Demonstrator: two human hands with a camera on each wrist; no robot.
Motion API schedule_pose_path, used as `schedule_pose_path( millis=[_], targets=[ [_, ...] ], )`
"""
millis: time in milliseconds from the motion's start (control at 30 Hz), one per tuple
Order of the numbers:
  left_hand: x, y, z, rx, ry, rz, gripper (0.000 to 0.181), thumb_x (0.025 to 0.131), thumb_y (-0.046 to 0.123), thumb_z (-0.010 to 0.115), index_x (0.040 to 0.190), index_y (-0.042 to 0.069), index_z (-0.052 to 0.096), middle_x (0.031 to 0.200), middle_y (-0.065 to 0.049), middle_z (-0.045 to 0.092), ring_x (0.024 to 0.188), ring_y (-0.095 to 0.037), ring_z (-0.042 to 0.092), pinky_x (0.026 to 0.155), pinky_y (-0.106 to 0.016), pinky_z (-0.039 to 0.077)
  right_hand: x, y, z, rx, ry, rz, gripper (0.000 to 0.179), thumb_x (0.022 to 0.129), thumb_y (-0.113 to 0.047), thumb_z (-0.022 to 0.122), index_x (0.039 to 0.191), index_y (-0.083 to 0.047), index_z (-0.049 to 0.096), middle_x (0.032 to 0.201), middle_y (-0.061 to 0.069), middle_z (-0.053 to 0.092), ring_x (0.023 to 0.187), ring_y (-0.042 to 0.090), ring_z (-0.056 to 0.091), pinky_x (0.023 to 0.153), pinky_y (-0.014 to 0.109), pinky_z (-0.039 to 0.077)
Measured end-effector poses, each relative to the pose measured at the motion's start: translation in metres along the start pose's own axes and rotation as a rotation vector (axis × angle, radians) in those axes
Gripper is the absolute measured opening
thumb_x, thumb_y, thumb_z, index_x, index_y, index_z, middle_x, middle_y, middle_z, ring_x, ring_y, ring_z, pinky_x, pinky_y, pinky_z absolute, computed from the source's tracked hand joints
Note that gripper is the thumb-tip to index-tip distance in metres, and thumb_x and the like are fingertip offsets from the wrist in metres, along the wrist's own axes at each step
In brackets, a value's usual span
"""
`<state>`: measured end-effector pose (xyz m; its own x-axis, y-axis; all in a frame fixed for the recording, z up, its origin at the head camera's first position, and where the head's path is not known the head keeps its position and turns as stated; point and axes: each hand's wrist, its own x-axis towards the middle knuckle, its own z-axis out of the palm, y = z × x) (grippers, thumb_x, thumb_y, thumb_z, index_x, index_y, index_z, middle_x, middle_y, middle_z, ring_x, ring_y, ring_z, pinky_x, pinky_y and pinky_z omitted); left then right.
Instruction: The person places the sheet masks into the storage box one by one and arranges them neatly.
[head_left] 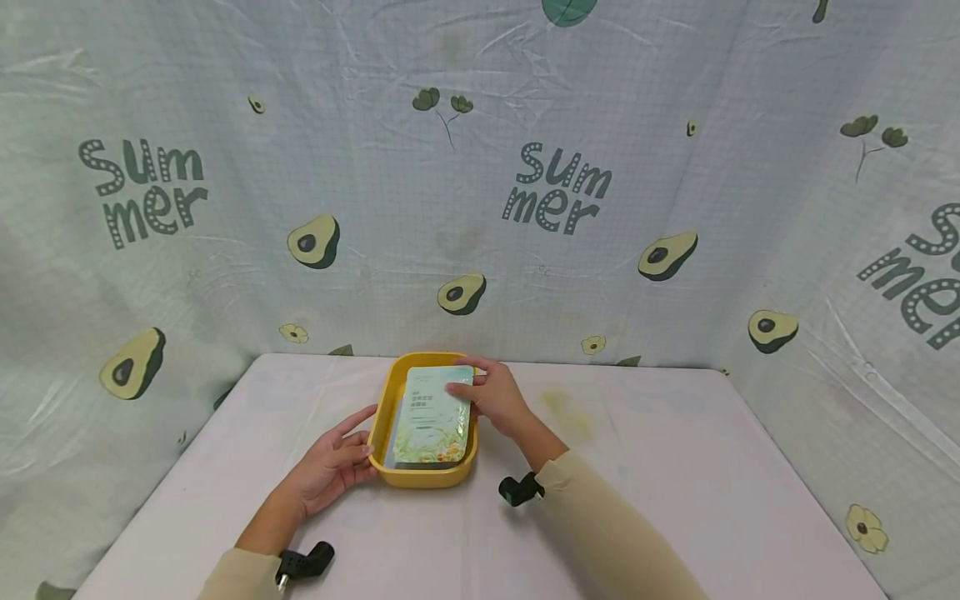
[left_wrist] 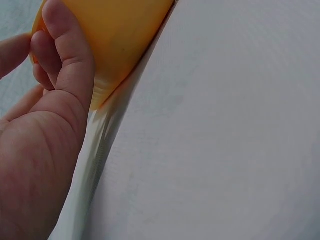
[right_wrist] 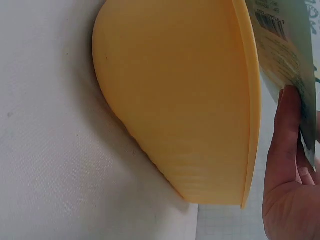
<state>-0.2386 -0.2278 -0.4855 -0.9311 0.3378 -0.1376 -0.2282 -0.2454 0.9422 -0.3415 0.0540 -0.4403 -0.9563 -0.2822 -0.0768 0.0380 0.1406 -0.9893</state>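
A yellow plastic tray with raised sides stands on the table. My left hand is at its left side, fingers spread and relaxed, with fingertips at the rim and outer wall. My right hand pinches the right edge of a flat pale green sachet, printed with lettering and flowers, thumb on top and fingers behind. In the right wrist view the sachet rises above the tray's rim. From above it overlaps the tray's inside, and a greyish flat edge shows beneath it.
A white-covered table spreads around the tray. Behind it hangs a pale curtain with avocado prints and lettering, which also covers both sides. Black wrist cameras sit on both wrists.
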Motion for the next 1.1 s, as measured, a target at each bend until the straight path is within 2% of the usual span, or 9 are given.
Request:
schedule_pose_path(
  millis=[367,833,1100],
  targets=[
    [0.001,-0.002,-0.003,-0.018,-0.034,0.026,0.079,0.102,-0.001,0.053,0.165,0.012,0.008,0.110,0.002,0.062,0.092,-0.014,0.066,0.086,-0.029,0.060,0.001,-0.001,0.012,-0.069,-0.016,0.002,0.051,0.085,-0.019,0.083,0.133,-0.020,0.064,0.108,0.009,0.077,0.081,0.022,0.073,0.070,0.033,0.063],
    [0.001,0.000,-0.002,-0.015,-0.024,0.015,0.080,0.102,0.000,0.054,0.166,0.014,0.009,0.112,0.001,0.062,0.093,-0.015,0.066,0.087,-0.029,0.060,-0.004,-0.002,0.020,-0.248,0.057,-0.029,0.044,0.085,-0.020,0.084,0.125,-0.019,0.066,0.095,0.006,0.073,0.075,0.020,0.069,0.069,0.030,0.062],
    [0.002,-0.001,-0.003,-0.018,-0.019,0.008,0.080,0.101,0.001,0.055,0.166,0.016,0.009,0.113,0.000,0.062,0.094,-0.015,0.065,0.088,-0.029,0.060,-0.004,-0.002,0.022,-0.279,0.067,-0.026,0.044,0.086,-0.022,0.083,0.126,-0.019,0.066,0.093,0.005,0.072,0.071,0.018,0.066,0.064,0.026,0.060]
  ],
)
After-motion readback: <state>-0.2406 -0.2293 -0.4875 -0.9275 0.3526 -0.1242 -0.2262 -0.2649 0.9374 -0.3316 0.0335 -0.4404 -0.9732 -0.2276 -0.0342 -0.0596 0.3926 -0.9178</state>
